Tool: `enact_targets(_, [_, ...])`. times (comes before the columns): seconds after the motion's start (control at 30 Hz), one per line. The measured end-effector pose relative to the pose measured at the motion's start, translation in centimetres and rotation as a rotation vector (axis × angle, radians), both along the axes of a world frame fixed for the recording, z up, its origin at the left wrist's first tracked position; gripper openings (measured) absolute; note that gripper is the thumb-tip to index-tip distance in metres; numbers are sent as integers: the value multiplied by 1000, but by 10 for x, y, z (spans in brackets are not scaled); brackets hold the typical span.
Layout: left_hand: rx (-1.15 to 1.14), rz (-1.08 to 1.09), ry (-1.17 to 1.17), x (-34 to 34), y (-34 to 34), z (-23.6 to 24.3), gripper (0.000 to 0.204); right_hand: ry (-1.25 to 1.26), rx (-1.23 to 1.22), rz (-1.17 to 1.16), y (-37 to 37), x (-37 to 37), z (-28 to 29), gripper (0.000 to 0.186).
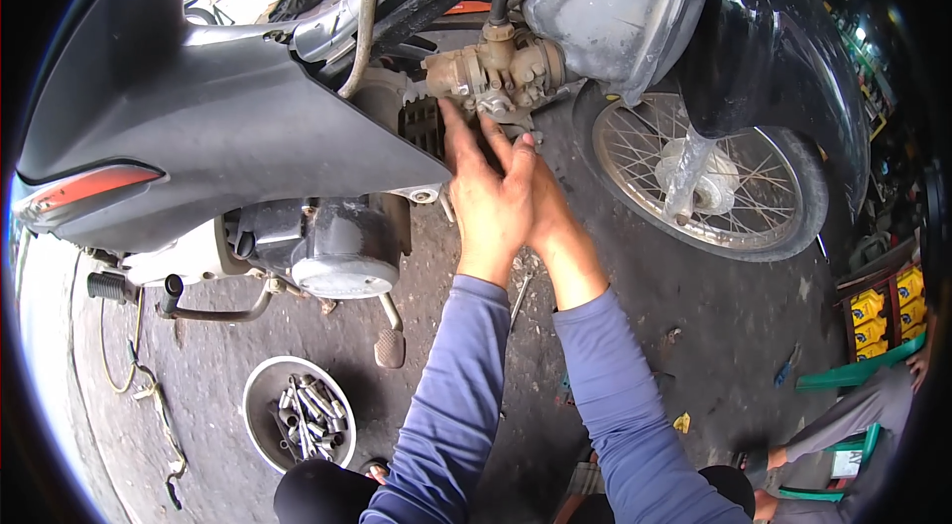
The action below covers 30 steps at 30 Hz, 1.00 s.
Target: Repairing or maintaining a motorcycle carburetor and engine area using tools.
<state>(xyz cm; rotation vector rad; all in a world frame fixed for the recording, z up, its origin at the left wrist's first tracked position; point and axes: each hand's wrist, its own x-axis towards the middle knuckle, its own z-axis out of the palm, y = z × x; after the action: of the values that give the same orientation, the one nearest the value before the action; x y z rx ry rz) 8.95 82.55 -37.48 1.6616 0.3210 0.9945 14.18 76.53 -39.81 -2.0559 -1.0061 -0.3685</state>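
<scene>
A dusty brown carburetor [496, 73] sits on the motorbike, between the frame and the grey air filter box [610, 13]. Both arms, in blue sleeves, reach up to it. My left hand [486, 212] lies in front, fingers stretched out and apart, their tips at the carburetor's lower side. Partly behind it, my right hand [560, 232] overlaps it at the palm. The right fingers are mostly hidden, so I cannot see what they touch. A finned engine part [423, 127] shows just left of my fingertips.
The grey side fairing [258, 117] comes close to my left wrist. Below it are the engine cover [342, 261] and a pedal [390, 346]. A bowl [250, 415] of sockets stands on the ground. Right are a spoked wheel [684, 172] and a seated person's leg [843, 420].
</scene>
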Motion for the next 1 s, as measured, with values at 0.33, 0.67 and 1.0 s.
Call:
enact_targets(0.33, [33,46,-52,2,0,3,58,111,-166,-42,0,1,4,69])
enact_targets(0.67, [-41,51,-66,4,-4,1,46,97,45,66,-3,-2,6,65])
enact_targets(1.0, [-132,-22,-40,2,-7,2,63,163,146,56,-3,-1,-6,62])
